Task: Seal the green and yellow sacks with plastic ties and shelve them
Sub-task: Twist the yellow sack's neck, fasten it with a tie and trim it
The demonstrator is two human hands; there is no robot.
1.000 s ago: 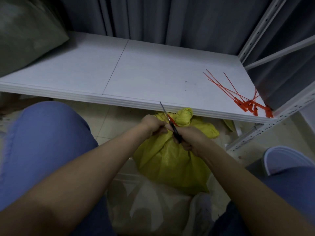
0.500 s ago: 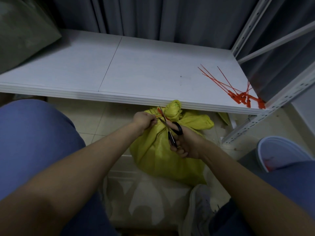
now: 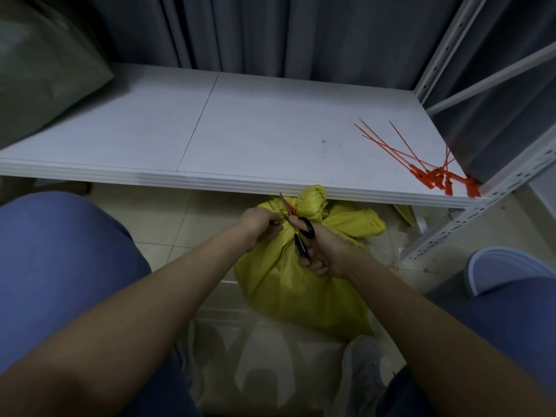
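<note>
At the left end of the shelf (image 3: 270, 139) lies the green sack (image 3: 45, 70); the yellow sack (image 3: 288, 284) sits on the floor just under the front edge, neck cinched. My left hand (image 3: 258, 224) pinches the orange tie tail (image 3: 289, 210) and my right hand (image 3: 328, 251) grips the scissors (image 3: 307, 228); blades drifting toward the neck could, I judge, cut the loop or nick the weave. Against a second ago, the right hand sits lower and the black handles show.

Viewpoint: worn on the head, above the lap.
Direction: aimed forward and down.
Nearness: shelf (image 3: 270, 130) seen close, just ahead.
</note>
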